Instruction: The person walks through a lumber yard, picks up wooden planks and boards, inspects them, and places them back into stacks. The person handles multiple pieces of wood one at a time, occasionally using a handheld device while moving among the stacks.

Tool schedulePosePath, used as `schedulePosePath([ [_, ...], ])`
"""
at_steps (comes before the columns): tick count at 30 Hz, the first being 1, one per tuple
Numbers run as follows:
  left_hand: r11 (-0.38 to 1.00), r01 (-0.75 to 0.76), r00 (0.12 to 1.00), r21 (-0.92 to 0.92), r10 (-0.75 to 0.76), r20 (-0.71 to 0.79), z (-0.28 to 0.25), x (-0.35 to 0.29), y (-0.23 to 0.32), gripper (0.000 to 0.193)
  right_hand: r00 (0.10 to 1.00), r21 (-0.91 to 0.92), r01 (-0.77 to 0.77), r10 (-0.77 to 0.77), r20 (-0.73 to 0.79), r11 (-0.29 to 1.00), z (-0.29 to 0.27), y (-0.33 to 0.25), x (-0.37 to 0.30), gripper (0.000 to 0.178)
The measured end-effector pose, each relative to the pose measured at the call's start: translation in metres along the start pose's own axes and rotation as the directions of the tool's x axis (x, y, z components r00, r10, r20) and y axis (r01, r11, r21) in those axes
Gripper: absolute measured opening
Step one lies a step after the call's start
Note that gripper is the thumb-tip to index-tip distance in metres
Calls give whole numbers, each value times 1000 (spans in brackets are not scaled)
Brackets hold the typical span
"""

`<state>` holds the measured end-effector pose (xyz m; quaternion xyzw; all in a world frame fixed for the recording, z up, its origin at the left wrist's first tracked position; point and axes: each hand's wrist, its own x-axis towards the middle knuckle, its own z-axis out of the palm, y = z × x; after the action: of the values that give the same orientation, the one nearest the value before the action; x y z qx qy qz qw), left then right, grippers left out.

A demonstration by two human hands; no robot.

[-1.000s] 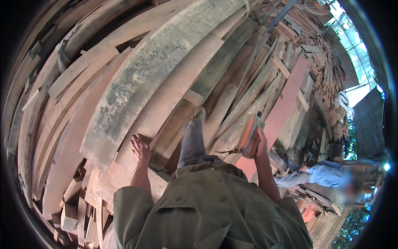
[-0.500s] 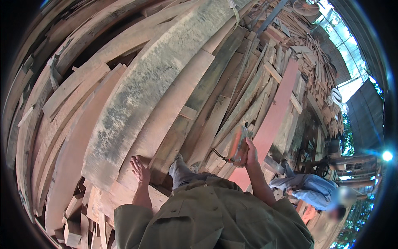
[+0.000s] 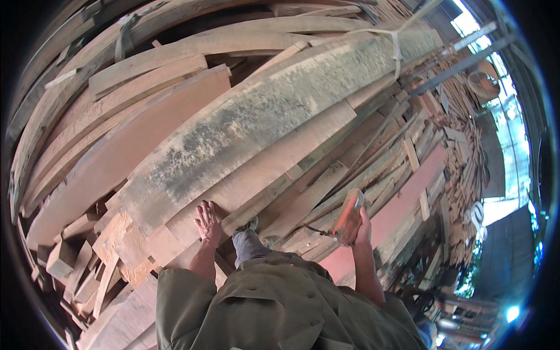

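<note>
My left hand (image 3: pixel 209 223) lies flat, fingers spread, on the near end of a pale plank (image 3: pixel 262 176). Just beyond it is a wide board (image 3: pixel 251 125) with a dark, mottled, mould-like surface, tied near its far end by a pale strap (image 3: pixel 396 49). Off to the right, my right hand (image 3: pixel 363 228) grips an orange-red block-shaped tool (image 3: pixel 348 219) with a dark cord or strap (image 3: pixel 318 231) hanging from its left side. The tool is held above the lumber, and its exact kind cannot be made out.
Stacked boards and beams (image 3: pixel 134 131) fill the left side. Short offcuts (image 3: pixel 64 259) lie at lower left. A long pinkish plank (image 3: pixel 408 201) runs past my right hand. Scrap wood (image 3: pixel 466 157) is heaped at far right. My foot (image 3: pixel 251 224) stands among the planks.
My view has turned, so the lumber slants more to the right. The person in blue at right has mostly left the view. My left hand stays on the plank, the right still holds the tool.
</note>
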<state>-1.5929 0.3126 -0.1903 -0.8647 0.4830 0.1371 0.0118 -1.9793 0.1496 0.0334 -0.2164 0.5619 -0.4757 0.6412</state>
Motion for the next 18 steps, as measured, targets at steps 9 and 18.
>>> schedulePosePath([
  [9,995,51,981,-91,-33,189,-11,5,1,75,997,-118,-69,66,-25,991,30,-8,18,44],
  [18,981,94,981,-172,-62,186,-13,5,3,66,978,-235,-179,147,-149,955,62,-1,50,46],
])
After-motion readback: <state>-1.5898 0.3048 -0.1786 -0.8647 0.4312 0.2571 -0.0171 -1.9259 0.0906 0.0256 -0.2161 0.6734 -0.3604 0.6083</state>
